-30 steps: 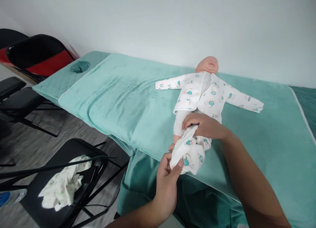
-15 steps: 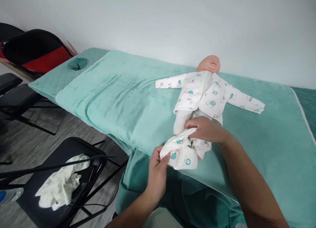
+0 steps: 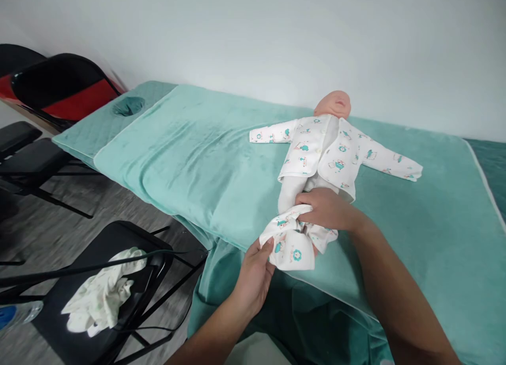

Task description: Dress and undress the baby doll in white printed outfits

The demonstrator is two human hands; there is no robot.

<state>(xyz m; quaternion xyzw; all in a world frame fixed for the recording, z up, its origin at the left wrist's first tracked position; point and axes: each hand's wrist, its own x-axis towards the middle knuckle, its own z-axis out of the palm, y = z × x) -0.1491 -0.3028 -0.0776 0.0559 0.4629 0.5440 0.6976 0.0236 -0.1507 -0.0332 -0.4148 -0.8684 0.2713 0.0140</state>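
A baby doll (image 3: 334, 104) lies on its back on the green-covered bed, head toward the wall. It wears a white printed jacket (image 3: 304, 149), its front edges parted over a white layer, with both sleeves spread wide. Matching printed baby pants (image 3: 296, 249) are bunched around the lower legs. My left hand (image 3: 256, 272) pinches the pants' edge at the left, near the bed's front edge. Closed on the pants' upper edge, my right hand (image 3: 324, 209) lies over the doll's legs. The doll's feet are mostly hidden by the cloth.
The padded bed (image 3: 190, 143) runs along a white wall, with a face hole at its far left. A black chair (image 3: 130, 238) at lower left holds a crumpled pale cloth (image 3: 105, 296). A clear bottle (image 3: 23, 313) and dark cable are beside it. More folding chairs (image 3: 67, 90) stand behind.
My left hand has shifted slightly to the right, with the pants' edge still pinched. The right hand keeps its hold. The whole view has shifted a little.
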